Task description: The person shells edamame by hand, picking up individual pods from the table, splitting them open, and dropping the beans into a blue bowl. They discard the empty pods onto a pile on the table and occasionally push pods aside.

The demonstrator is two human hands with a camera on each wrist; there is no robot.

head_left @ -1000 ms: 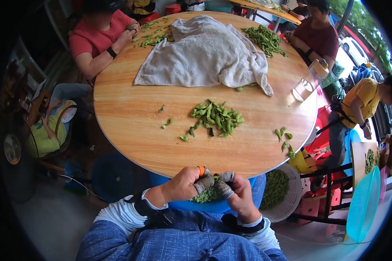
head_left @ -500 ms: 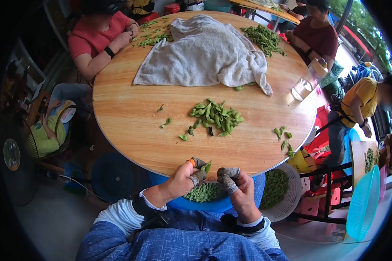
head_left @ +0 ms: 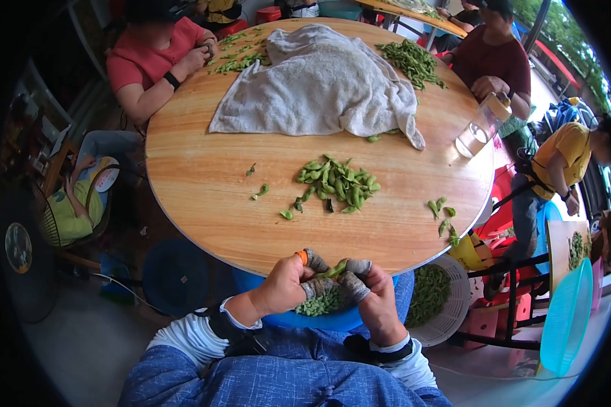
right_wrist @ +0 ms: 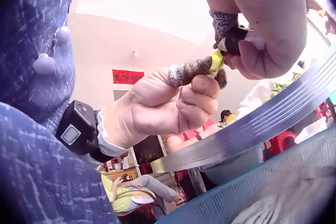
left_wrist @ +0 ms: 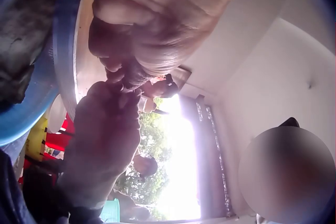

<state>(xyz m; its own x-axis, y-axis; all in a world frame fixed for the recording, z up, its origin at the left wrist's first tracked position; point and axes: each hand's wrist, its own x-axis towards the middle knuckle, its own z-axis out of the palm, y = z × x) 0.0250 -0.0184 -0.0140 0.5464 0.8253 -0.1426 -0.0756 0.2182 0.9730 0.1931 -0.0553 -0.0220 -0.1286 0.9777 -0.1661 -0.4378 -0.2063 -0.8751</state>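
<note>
Between my two hands is a green soybean pod (head_left: 334, 269), pinched at both ends just off the table's near edge. My left hand (head_left: 280, 285) grips its left end with cloth-wrapped thumb and forefinger, an orange band round one finger. The right hand (head_left: 381, 306), also with wrapped fingertips, pinches the other end. In the right wrist view the pod (right_wrist: 216, 62) shows yellow-green between the fingertips; in the left wrist view the hands hide it. Below them, shelled green beans (head_left: 317, 305) lie in a blue basin (head_left: 343, 320) at my lap.
On the round wooden table (head_left: 217, 197) lie a pile of pods (head_left: 339, 183), a few stray pods (head_left: 447, 214) and a grey towel (head_left: 319, 88). A clear jug (head_left: 474, 136) stands near the right edge. A white basket (head_left: 458, 298) of pods stands right of my lap. Other people sit around.
Half a second ago my hands were apart, the left holding a pod upright. Now they have come together and both pinch the pod, which lies across between them.
</note>
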